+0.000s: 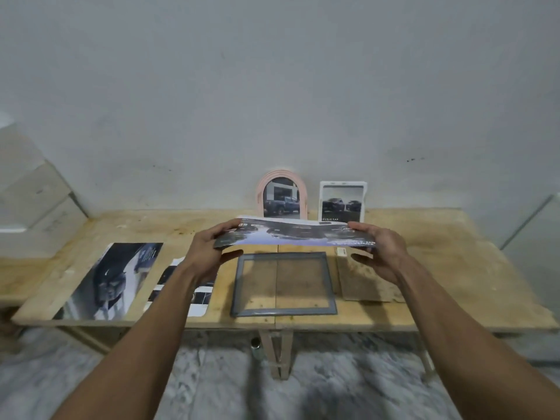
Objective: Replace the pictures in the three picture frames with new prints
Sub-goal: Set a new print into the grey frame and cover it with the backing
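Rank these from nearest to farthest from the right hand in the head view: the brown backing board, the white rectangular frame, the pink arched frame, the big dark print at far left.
1. Brown backing board: flat on the table just under the right hand.
2. White rectangular frame: upright against the wall, behind the hand.
3. Pink arched frame: upright, left of the white one.
4. Big dark print: flat at far left.

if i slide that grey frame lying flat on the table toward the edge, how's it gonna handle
The grey frame probably slides easily: it lies flat on the smooth wooden table. It looks thin and likely light. The wood shows through its pane, so it may be breakable glass; its near edge sits close to the table's front.
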The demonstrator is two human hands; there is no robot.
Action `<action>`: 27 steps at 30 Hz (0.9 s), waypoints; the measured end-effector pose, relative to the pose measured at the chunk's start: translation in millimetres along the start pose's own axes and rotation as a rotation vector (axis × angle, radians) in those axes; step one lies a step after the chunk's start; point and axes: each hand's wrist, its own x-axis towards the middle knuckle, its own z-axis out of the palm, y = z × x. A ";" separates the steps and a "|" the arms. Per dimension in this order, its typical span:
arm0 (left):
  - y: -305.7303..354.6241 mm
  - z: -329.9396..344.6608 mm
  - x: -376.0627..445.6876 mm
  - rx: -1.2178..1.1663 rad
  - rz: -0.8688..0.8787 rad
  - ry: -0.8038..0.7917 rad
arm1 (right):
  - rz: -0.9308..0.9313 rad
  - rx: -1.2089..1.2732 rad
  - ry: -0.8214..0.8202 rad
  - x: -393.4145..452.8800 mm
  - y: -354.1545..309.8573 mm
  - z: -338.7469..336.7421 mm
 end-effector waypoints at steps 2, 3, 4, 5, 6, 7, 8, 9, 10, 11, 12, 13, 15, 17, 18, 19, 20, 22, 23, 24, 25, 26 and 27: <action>-3.2 -1.4 2.0 -0.155 -0.129 0.033 | 0.052 0.055 -0.021 10.4 6.1 -2.0; -5.9 -2.4 3.6 -0.232 -0.194 0.044 | 0.078 0.092 -0.027 15.1 9.4 -1.4; -8.5 -3.7 5.5 -0.290 -0.242 0.044 | 0.100 0.117 -0.032 19.2 12.7 0.7; -11.4 -4.4 8.3 -0.310 -0.277 0.046 | 0.110 0.106 -0.025 23.9 16.8 3.4; -14.0 -5.4 11.4 -0.296 -0.307 0.056 | 0.113 0.077 -0.024 29.4 21.7 6.0; -18.0 -5.9 15.6 -0.259 -0.329 0.072 | 0.102 0.025 -0.020 35.3 26.8 8.3; -24.1 -6.8 21.2 -0.202 -0.333 0.093 | 0.085 -0.013 -0.029 41.1 31.9 10.7; -31.4 -7.3 27.0 -0.119 -0.315 0.121 | 0.073 -0.046 -0.024 46.7 37.1 13.7; -40.5 -8.9 33.8 -0.021 -0.282 0.159 | 0.073 -0.072 -0.012 50.5 41.5 16.2; -48.5 -10.1 41.0 0.074 -0.252 0.187 | 0.077 -0.111 0.010 54.1 45.5 18.5; -56.7 -11.6 49.5 0.145 -0.247 0.202 | 0.083 -0.137 0.045 56.9 48.5 21.8; -65.2 -13.4 58.0 0.178 -0.265 0.201 | 0.084 -0.172 0.091 60.2 51.6 25.1; -79.5 -17.2 73.2 0.223 -0.323 0.195 | 0.070 -0.258 0.189 69.6 60.5 32.0; -95.8 -20.2 87.6 0.289 -0.362 0.196 | 0.077 -0.391 0.261 80.0 73.8 37.3; -105.4 -20.5 91.4 0.328 -0.375 0.193 | 0.081 -0.441 0.283 82.2 80.6 39.9; -115.0 -20.4 92.8 0.368 -0.388 0.189 | 0.086 -0.475 0.295 85.5 89.8 40.9; -123.6 -19.9 92.7 0.406 -0.397 0.187 | 0.086 -0.501 0.299 88.1 99.1 42.3; -137.9 -18.3 93.9 0.470 -0.396 0.198 | 0.084 -0.562 0.313 95.1 117.5 45.4; -144.7 -18.3 95.7 0.498 -0.392 0.206 | 0.084 -0.592 0.312 97.6 124.8 47.7; -150.9 -18.3 97.2 0.525 -0.396 0.206 | 0.068 -0.622 0.305 100.9 132.7 48.9; -158.4 -19.1 98.9 0.558 -0.400 0.199 | 0.058 -0.661 0.302 104.4 140.2 49.8; -165.0 -20.1 100.3 0.598 -0.402 0.189 | 0.045 -0.696 0.298 108.3 147.1 50.1; -171.6 -20.9 102.1 0.627 -0.402 0.185 | 0.045 -0.726 0.298 111.7 151.7 50.7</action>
